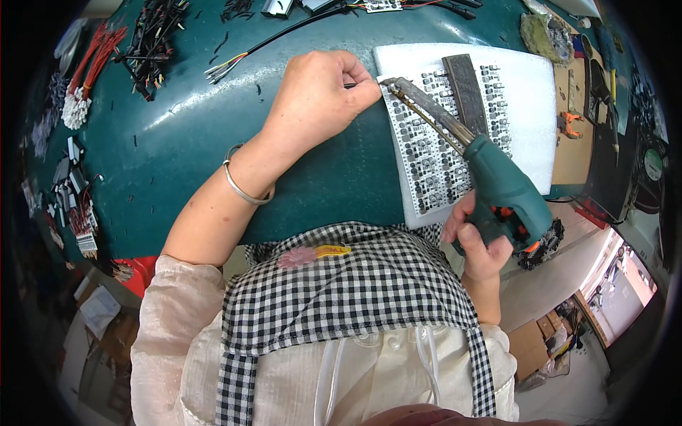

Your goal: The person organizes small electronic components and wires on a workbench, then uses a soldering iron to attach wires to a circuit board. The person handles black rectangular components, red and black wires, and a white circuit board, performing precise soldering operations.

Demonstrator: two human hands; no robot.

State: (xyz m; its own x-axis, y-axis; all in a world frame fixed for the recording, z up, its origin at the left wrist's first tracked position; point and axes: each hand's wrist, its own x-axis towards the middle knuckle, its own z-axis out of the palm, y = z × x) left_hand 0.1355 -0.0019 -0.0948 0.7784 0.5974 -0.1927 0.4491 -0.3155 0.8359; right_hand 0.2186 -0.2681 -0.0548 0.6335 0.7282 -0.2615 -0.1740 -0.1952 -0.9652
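My right hand (479,241) is wrapped round the grip of a green soldering gun (506,181). The gun's long metal nose slants up and left, its tip close to the fingertips of my left hand (320,92). Those fingers are pinched on a thin black wire (349,86), of which only a short piece shows. Below the tip lies a white panel of small circuit boards (419,156) with rows of dark components. A dark flat bar (465,92) rests across the panel. Under both is a white foam sheet (533,128). Whether the tip touches the wire is too small to tell.
On the green table (320,184), bundles of red wires (92,60) and black wires (153,42) lie at the far left. A black cable (284,35) with bared coloured ends stretches along the back. Pliers with orange handles (570,124) lie at the right.
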